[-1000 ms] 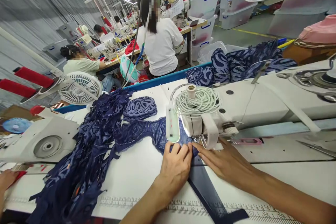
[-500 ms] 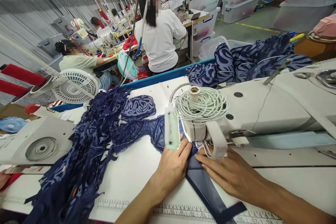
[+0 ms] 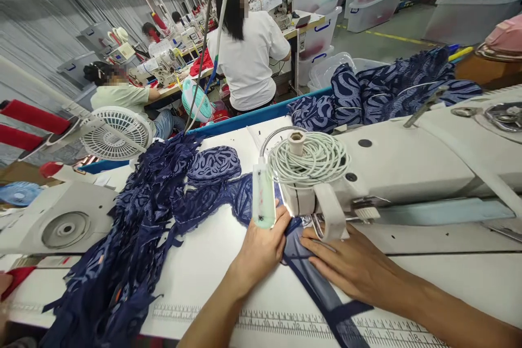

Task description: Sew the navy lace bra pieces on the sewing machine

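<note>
A navy lace bra (image 3: 241,198) lies on the white table, one end running under the head of the sewing machine (image 3: 391,157). My left hand (image 3: 263,247) is closed on its fabric left of the needle area; a small lit lamp (image 3: 264,196) hides some of the fingers. My right hand (image 3: 350,263) rests flat, fingers stretched out, on the bra's sheer wing (image 3: 314,274) just below the presser foot. From between my hands, the wing and its dark strap trail toward the table's front edge. The needle itself is hidden by the machine head.
A long heap of navy bra pieces (image 3: 142,228) lies to the left, with a patterned cup stack (image 3: 215,164) beside it. Bundled patterned pieces (image 3: 367,95) sit behind the machine. A white fan (image 3: 116,133) and another machine (image 3: 61,217) stand left. A co-worker (image 3: 248,60) sits ahead.
The wing between my hands has shifted slightly, and more of its sheer part shows. Both hands stay on the fabric with small movements, while the whole view has shifted a little.
</note>
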A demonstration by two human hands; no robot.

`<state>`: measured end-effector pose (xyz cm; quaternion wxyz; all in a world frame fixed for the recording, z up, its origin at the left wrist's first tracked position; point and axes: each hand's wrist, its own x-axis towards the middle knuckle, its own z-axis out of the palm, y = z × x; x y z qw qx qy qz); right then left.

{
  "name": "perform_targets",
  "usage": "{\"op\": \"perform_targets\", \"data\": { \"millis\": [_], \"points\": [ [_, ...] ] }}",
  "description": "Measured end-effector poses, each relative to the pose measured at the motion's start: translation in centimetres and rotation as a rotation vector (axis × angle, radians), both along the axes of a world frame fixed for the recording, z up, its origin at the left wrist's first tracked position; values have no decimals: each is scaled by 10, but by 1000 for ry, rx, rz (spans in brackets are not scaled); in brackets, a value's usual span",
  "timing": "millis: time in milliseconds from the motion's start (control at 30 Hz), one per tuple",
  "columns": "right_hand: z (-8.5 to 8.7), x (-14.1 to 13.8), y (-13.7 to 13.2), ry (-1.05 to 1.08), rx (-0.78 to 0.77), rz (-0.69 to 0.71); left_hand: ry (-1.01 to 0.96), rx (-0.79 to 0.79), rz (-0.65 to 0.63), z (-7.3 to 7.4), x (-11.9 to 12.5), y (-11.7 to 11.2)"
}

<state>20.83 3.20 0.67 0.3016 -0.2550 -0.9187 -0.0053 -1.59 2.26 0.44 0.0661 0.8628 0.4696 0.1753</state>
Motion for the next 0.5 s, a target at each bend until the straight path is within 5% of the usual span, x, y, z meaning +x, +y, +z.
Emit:
{"op": "perform_targets", "data": {
  "millis": [200,300,433,500],
  "points": [
    [-21,4,4,-34,142,110,14,-50,28,-2,0,9],
    [-27,0,1,-38,77,100,38,-67,34,-1,-3,5],
    [-32,-19,-33,40,24,128,49,-31,-14,12,-13,-35],
    [-40,-29,-58,113,99,183,-26,26,119,16,-20,-66]
  ]
}}
